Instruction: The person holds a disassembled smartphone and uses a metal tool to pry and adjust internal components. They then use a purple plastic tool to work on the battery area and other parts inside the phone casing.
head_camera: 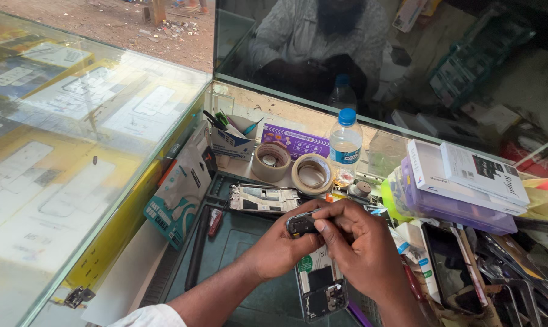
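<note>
Cluttered repair tabletop [250,242], glass showcase at left. You've got an opened grey smartphone with back cover off [319,284] near centre; insides exposed, so teardown looks underway, reassembly not begun. Left hand [283,245] pinches a small dark phone part [301,224] at its top end; right hand [362,242] closes on same part, fingers narrow. Far side: bare metal phone frame [263,198], two tape rolls [292,168], clear water bottle w/ blue cap [345,142]. Right: purple plastic box [452,209] crowds yr elbow room.

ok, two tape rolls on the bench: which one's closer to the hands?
The right-hand tape roll, tilted against the water bottle. The other tape roll sits farther left, by the pen box.
</note>
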